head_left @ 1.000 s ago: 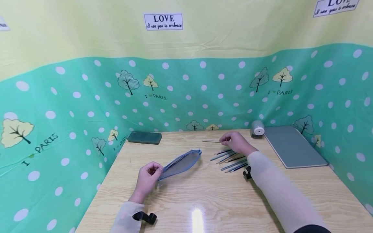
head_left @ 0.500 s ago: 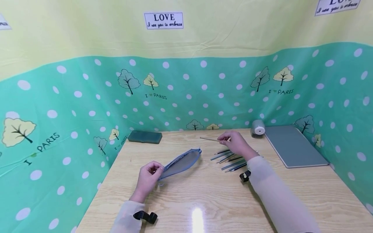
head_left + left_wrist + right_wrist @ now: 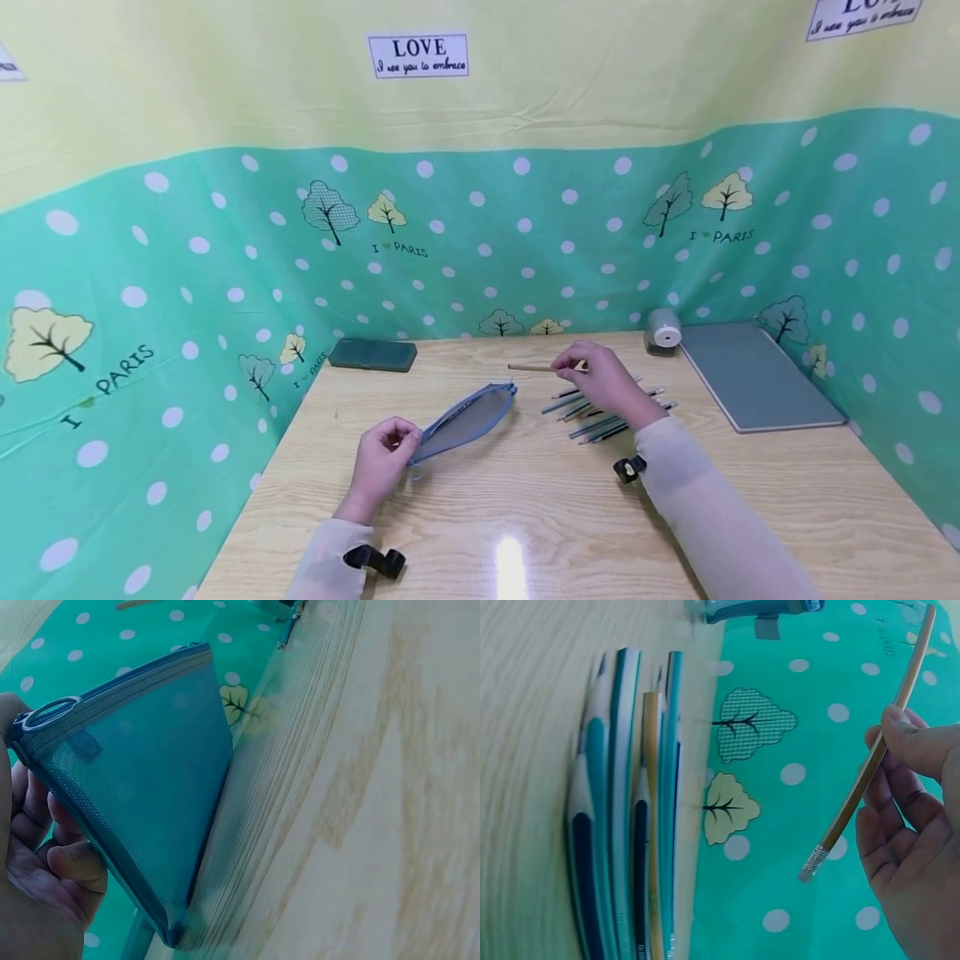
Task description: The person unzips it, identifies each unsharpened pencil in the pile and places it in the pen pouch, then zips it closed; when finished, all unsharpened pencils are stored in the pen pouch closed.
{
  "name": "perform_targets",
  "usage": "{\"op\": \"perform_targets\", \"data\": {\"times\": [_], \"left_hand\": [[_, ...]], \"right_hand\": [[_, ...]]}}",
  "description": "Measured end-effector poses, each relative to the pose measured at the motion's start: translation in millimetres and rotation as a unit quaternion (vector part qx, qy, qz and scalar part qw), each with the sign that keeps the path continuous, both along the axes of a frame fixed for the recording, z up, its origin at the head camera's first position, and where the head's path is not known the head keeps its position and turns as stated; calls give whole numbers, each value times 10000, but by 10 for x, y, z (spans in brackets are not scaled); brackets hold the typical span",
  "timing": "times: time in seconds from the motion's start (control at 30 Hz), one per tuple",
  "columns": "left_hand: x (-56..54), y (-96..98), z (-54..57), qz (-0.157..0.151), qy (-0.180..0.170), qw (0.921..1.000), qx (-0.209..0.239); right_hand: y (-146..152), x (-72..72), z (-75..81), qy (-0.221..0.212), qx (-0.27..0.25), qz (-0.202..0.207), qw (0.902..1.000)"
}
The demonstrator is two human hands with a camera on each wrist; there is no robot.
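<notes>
At the left of the head view, my left hand pinches the near corner of a blue mesh zipper pouch. The pouch tilts above the table with its mouth parted; the left wrist view shows the zipper's pull ring close to the fingers. My right hand holds a yellowish pencil between thumb and fingers, roughly level, pointing left toward the pouch's far end. An eraser end shows on this pencil in the right wrist view. Below the right hand lies a bunch of several pencils, partly hidden by it.
A dark green flat case lies at the back left. A grey and white pencil sharpener stands at the back right, next to a grey flat board or notebook. A polka-dot curtain borders the wooden table.
My right hand has shifted slightly left with the pencil, whose end tipped up and then came back to level. The left hand and the pouch stay put.
</notes>
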State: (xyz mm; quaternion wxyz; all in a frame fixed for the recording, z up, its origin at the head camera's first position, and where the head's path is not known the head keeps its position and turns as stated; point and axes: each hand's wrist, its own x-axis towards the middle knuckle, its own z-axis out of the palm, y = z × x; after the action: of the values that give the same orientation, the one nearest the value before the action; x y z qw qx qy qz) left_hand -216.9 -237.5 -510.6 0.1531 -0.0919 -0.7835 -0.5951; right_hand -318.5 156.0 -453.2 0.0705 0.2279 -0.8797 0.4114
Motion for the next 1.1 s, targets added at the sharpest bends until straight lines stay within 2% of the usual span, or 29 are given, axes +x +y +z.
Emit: {"op": "perform_targets", "data": {"times": [0.2,0.53,0.77,1.1], "left_hand": [[5,-7,-6,27,-6,10000,6],[19,-12,-24,18,1,10000,42],[55,-3,-24,33,-128,9999,-3],[10,16,-12,-58,157,9996,233]], "right_hand": [[-39,79,87,179,126,-76,9997],[-166,205,180,476,195,188,9985],[-228,269,207,636,265,366,9970],[-298,357,300,1230,377,585,9900]]}}
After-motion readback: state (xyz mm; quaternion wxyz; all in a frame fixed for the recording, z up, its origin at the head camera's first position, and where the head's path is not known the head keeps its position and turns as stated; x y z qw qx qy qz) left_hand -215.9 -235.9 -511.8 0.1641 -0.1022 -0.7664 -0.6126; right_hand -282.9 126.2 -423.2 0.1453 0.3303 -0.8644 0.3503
